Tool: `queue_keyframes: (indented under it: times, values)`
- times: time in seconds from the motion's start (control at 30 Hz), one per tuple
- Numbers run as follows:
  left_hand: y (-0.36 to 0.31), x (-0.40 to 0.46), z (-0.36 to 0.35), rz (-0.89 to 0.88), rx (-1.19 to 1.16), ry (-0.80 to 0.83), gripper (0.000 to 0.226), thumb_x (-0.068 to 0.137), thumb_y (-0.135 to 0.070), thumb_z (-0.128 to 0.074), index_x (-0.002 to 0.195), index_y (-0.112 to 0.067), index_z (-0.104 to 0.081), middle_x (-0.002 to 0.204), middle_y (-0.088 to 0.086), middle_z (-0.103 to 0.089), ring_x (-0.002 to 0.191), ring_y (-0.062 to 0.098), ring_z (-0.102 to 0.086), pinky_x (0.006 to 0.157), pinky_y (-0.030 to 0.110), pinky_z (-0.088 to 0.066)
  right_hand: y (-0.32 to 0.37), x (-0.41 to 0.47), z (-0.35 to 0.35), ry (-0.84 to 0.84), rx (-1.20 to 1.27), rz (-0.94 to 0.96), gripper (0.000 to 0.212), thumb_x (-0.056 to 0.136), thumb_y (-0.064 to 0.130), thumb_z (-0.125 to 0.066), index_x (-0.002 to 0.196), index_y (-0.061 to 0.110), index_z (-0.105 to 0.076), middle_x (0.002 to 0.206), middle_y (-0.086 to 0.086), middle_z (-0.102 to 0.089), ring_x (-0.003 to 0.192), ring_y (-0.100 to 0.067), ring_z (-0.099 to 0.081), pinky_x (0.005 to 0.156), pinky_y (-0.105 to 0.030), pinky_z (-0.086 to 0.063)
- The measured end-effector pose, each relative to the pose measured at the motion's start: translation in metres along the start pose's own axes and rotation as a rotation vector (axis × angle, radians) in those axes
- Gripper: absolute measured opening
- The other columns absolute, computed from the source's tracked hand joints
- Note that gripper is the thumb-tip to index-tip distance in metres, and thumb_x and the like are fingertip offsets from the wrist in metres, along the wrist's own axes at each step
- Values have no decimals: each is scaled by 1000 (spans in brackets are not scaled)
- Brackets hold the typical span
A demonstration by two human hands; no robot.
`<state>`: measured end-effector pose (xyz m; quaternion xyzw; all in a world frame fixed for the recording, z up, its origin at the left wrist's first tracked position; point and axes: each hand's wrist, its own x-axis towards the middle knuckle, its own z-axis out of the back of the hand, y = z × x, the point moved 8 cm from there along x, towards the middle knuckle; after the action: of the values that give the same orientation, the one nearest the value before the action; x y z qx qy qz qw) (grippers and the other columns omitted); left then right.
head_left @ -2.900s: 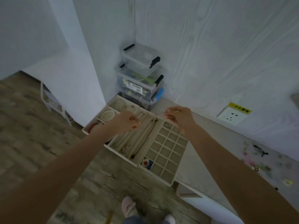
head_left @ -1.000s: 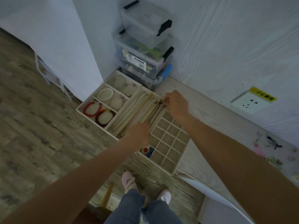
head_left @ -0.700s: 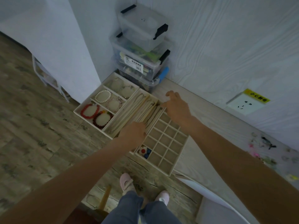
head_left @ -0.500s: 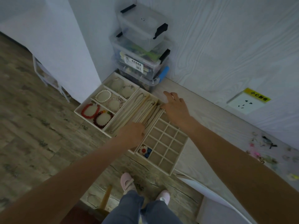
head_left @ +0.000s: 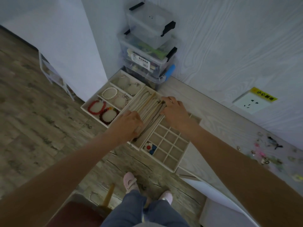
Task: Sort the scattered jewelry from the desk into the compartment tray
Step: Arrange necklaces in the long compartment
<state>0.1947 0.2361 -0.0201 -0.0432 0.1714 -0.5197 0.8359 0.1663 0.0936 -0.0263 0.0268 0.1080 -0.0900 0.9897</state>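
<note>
left hand point(head_left: 131, 123) fingers curled, grip unclear | right hand point(head_left: 174, 108) flat on beige compartment tray point(head_left: 181, 159) | thin chain necklaces point(head_left: 151, 110) between hands

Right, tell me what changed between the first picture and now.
Both hands came down from above the tray to its long necklace slots. The left hand now rests at the near end and the right hand at the far end, fingers laid on a dark necklace. Whether either pinches it cannot be told. The bracelets, the grid section and the scattered jewelry stayed put.
</note>
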Motion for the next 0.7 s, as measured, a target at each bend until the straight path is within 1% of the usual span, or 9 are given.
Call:
queue_keyframes:
  times: [0.07, 0.1, 0.2, 0.27, 0.4, 0.47, 0.53, 0.63, 0.7]
  values:
    - [-4, -1, -3, -17, 59, 7, 38, 87, -28, -61, 124, -27, -54, 136, 0, -37, 122, 21, -37, 100, 32, -35, 2, 0, -2, -8, -11, -5, 45, 95, 11, -44, 140, 11, -41, 153, -3, -20, 137, -23, -20, 106, -35, -23]
    - [-5, -1, -3, -22, 72, -1, 38, 88, -28, -61, 125, -27, -53, 138, 0, -36, 124, 21, -36, 102, 33, -34, 2, 0, -3, -10, -22, -10, 43, 96, 12, -44, 139, 10, -43, 153, -3, -21, 136, -24, -21, 106, -36, -23]
    - [-5, -2, -1, -21, 52, -21, 33, 90, -20, -56, 122, -27, -57, 137, -1, -38, 122, 19, -37, 101, 31, -34, 3, 1, -1, -18, -76, -2, 35, 94, 13, -45, 127, 12, -56, 151, -5, -24, 136, -25, -22, 105, -37, -23]
    - [-4, -4, -2, -24, 52, -15, 29, 90, -17, -54, 117, -27, -61, 137, -2, -39, 120, 19, -38, 100, 30, -35, 4, 3, 0, -33, -107, 9, 31, 93, 12, -44, 119, 9, -61, 149, -7, -27, 135, -25, -23, 104, -38, -23]
    - [-5, -6, -9, -7, 86, 57, 23, 94, -22, -49, 107, -27, -67, 139, -5, -33, 125, 21, -31, 104, 34, -32, 3, 8, 1, -56, -117, 3, 34, 91, 7, -42, 121, 0, -56, 149, -10, -28, 134, -27, -25, 103, -40, -23]
    - [-8, -6, -12, -2, 89, 84, 23, 94, -28, -48, 103, -25, -69, 140, -5, -32, 127, 21, -28, 105, 34, -29, 3, 9, 1, -56, -115, 0, 35, 92, 7, -40, 121, 0, -57, 149, -10, -29, 134, -26, -26, 101, -39, -24]
    - [-10, -6, -13, 16, 87, 98, 21, 91, -32, -53, 98, -22, -70, 140, -4, -32, 127, 20, -28, 104, 33, -28, 3, 9, 1, -47, -122, 1, 32, 91, 8, -42, 118, 1, -58, 148, -10, -31, 133, -27, -27, 101, -39, -26]
    - [-12, -6, -17, 52, 95, 134, 21, 89, -30, -58, 99, -15, -68, 141, -1, -32, 127, 21, -28, 105, 34, -29, 3, 7, 2, -35, -142, 1, 29, 91, 12, -46, 114, 3, -61, 145, -10, -33, 131, -28, -28, 100, -39, -28]
    - [-13, -4, -17, 68, 56, 119, 20, 88, -26, -59, 101, -12, -66, 138, 1, -36, 124, 22, -30, 102, 32, -31, 2, 7, 0, -25, -136, -8, 28, 91, 12, -47, 114, 5, -61, 144, -9, -34, 131, -27, -28, 100, -38, -29]
